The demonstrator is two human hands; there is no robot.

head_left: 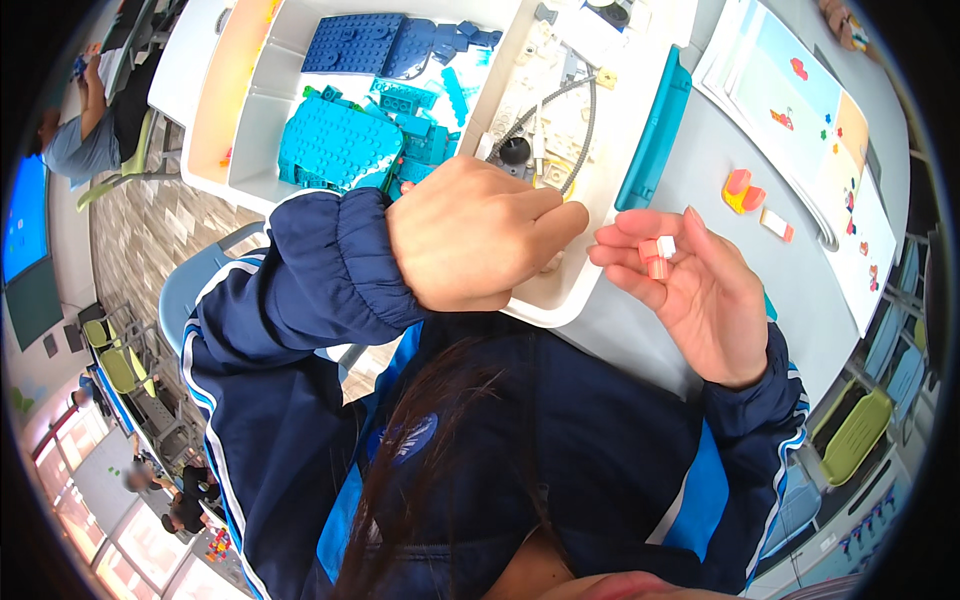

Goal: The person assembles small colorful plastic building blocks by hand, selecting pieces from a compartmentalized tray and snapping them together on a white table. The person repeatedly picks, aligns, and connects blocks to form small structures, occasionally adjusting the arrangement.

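Note:
My left hand (490,235) is closed, knuckles up, over the white-parts compartment of a white sorting box (555,312). Its fingertips are turned away, so I cannot make out what, if anything, they pinch. To the right, just off the box's corner, my right hand (700,295) is turned palm up with its fingers curled. Small coral and white toy bricks (656,258) rest against those fingers, seemingly joined. Beneath and beyond my left hand lie loose white pieces, a grey ribbed hose (592,130) and a black round piece (514,151).
Turquoise bricks (340,140) and navy plates (352,43) fill the neighbouring compartment. A teal handle (655,130) runs along the box's right side. On the grey table (640,335) are a coral-and-yellow brick piece (742,192), a white-and-coral brick (776,224) and an open picture booklet (800,110).

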